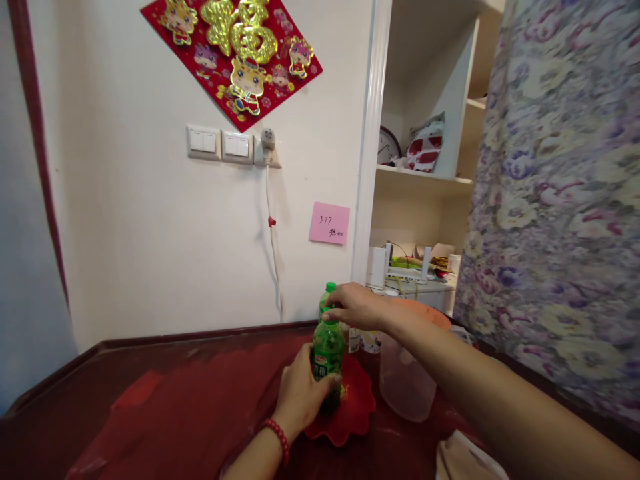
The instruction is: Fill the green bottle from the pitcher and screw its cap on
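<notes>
Green bottle [329, 348] | labelled | upright | in left hand [303, 392] | at red scalloped plate [359, 403]

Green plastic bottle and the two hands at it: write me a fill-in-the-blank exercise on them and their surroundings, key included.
The left hand, with a bracelet of round ____ beads at the wrist, holds a green plastic bottle.
The right hand is at the top of that bottle, near a second bottle with a ____ cap.
The square pink paper note on the white wall bears the number ____.

Missing words: red; green; 377
</notes>
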Tool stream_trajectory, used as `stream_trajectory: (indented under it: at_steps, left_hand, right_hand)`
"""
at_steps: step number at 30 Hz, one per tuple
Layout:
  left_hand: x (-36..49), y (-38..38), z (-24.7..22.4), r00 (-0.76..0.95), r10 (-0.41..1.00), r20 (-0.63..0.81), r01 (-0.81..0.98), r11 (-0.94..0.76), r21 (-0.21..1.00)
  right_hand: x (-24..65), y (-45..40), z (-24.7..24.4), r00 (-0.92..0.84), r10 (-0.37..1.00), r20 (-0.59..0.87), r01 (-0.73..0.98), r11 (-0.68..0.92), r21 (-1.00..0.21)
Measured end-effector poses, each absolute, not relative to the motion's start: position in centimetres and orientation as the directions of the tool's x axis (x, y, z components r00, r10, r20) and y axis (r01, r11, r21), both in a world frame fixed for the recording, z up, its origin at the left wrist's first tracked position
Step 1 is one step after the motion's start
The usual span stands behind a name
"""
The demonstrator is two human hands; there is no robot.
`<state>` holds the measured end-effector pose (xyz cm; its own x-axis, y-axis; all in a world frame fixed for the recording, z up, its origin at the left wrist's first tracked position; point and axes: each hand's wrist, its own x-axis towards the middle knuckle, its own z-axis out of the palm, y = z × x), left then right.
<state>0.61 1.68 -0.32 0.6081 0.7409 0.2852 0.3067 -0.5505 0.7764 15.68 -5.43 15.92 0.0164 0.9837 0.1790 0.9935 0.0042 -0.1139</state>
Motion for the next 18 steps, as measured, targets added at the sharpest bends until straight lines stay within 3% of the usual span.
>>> stream_trajectory:
  at_steps: [11,18]
  left_hand:
    - [0.4,1.5,-0.2,0.614,0.734,0.289,0.294,-0.553,0.78]
    - [0.3,1.4,0.1,0.618,0.73,0.291,0.299,-0.561,0.772]
  right_hand:
    - [16.5,-5.2,16.0,-0.061,0.988,0.138,0.982,0.085,-0.171]
    - [16.4,-4.9,15.7,-0.081,0.987,0.141,0.984,0.102,-0.146]
